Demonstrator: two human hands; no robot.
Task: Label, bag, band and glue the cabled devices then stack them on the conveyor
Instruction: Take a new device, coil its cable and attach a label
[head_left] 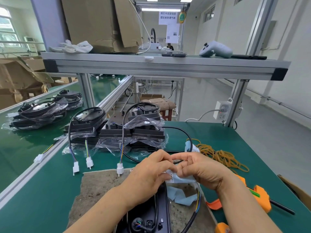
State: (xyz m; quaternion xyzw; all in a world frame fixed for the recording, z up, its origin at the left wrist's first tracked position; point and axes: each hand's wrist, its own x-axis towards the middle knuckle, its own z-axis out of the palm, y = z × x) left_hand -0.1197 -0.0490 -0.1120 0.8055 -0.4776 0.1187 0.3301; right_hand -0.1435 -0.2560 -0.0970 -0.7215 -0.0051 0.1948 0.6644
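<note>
1. Far left: bagged devices (38,113) lie stacked on the green conveyor (25,148). Its aluminium rail (42,163) is the edge each finished unit must be lifted across.
2. Left of centre: more bagged units (117,132) crowd the back of the table, their white connectors (89,163) trailing toward my work mat (94,187).
3. Centre: my left hand (151,170) pinches the black cable (178,161) of the unbagged device (148,216), which lies on the mat beneath my wrists.
4. Just right of it: my right hand (205,172), fingers curled, nips the white label (172,178) at the cable, with blue backing paper (183,197) loose below. I judge this to be the labelling step. Next the label must be folded squarely round the cable and pressed shut, and then comes the bag.
5. Right: rubber bands (222,157) lie heaped near my wrist and the orange glue gun (259,197) sits just beside my forearm. Open green table (252,137) lies behind the bands, so the room for swinging the cable is on that side.
</note>
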